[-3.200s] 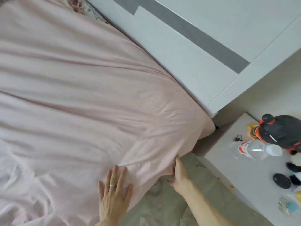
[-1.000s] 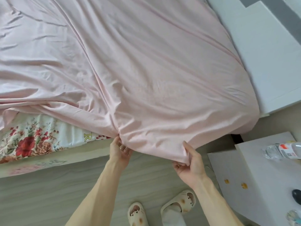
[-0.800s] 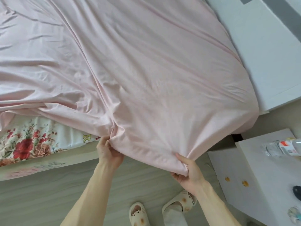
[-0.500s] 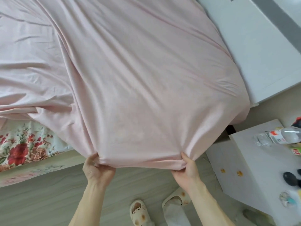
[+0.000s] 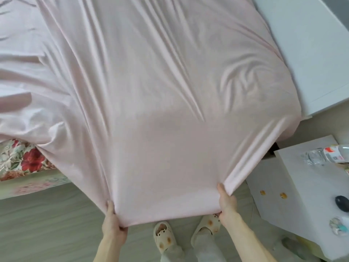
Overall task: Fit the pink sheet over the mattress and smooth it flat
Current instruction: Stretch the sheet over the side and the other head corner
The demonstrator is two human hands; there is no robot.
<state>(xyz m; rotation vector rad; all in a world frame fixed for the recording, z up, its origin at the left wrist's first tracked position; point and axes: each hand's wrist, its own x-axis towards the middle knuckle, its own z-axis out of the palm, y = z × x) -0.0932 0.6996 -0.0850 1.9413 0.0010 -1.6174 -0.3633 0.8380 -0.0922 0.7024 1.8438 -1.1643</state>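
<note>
Pink sheet (image 5: 160,110) lies draped over the bed, its near edge pulled off the side and stretched taut between your two grips. It looks thin, light, soft and probably a bit stretchy. Folds fan up from each hold, so expect it to slide and bunch easily. Your left hand (image 5: 113,224) has fingers curled round the hem. Your right hand (image 5: 226,207) grips the hem the same way, well apart from the left. Hold at the hem — not mid-cloth. Left of the left grip the floral mattress (image 5: 24,161) shows bare, so that side isn't covered yet. Right of the right grip — a white nightstand (image 5: 302,195) with a plastic bottle (image 5: 328,156).
</note>
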